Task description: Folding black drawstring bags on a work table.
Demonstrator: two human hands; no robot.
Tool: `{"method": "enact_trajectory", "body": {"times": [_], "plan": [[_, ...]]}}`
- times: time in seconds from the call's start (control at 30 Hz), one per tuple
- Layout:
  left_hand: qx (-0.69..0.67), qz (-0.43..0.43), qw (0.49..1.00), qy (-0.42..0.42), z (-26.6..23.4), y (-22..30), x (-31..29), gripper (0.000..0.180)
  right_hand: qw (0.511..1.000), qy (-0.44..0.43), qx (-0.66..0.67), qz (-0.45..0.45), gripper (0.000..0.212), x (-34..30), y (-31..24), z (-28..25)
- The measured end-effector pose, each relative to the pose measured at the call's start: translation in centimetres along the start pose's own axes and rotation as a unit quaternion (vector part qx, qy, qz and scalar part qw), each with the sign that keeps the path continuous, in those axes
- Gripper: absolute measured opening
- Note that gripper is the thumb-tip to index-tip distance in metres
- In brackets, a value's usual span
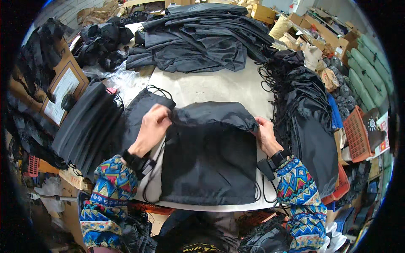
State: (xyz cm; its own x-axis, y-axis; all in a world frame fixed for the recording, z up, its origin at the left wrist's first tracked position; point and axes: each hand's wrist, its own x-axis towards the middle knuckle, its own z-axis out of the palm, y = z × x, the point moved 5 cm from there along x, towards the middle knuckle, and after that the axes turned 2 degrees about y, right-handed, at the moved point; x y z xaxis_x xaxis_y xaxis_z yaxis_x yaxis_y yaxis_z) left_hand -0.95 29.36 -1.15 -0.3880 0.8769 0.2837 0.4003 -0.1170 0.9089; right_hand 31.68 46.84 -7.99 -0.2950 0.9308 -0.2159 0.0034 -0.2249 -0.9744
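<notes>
A black drawstring bag (209, 164) lies flat on the pale tabletop in front of me, its far part folded or puffed up. My left hand (154, 126) has its fingers closed in a pinch at the bag's far left corner. At the right edge, level with the fold, my right hand (266, 135) pinches the fabric between thumb and fingers. Black cords hang beside the bag's near corners. Under and beyond my left wrist lies another black bag (141, 105) with a looped cord.
A tall pile of black fabric (202, 38) covers the table's far side. Stacked black drawstring bags (308, 122) drape over the right edge, cords inward. Folded black bags (86, 126) stand at left near a cardboard box (67, 86). An orange crate (357, 133) sits far right.
</notes>
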Motion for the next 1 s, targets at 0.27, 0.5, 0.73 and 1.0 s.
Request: {"method": "enact_trajectory", "body": {"times": [0.27, 0.5, 0.73, 1.0], "plan": [[0.285, 0.24, 0.921, -0.113, 3.9, 7.5, -3.1, 0.079, 0.996, 0.01, -0.088, -0.024, 0.009, -0.1, -0.5, -0.8], [0.144, 0.214, 0.951, -0.172, 6.5, 7.6, 4.6, 0.038, 0.873, 0.193, -0.393, -0.215, 0.031, -6.6, -2.8, 0.4], [0.144, 0.158, 0.94, -0.266, 7.7, 8.2, 6.5, 0.039, 0.5, -0.311, -0.649, -0.483, 0.063, -12.8, -4.5, 14.5], [0.13, 0.153, 0.925, -0.323, 7.5, 9.7, 5.0, 0.044, 0.521, -0.286, -0.625, -0.506, 0.031, -7.8, -1.6, 22.9]]}}
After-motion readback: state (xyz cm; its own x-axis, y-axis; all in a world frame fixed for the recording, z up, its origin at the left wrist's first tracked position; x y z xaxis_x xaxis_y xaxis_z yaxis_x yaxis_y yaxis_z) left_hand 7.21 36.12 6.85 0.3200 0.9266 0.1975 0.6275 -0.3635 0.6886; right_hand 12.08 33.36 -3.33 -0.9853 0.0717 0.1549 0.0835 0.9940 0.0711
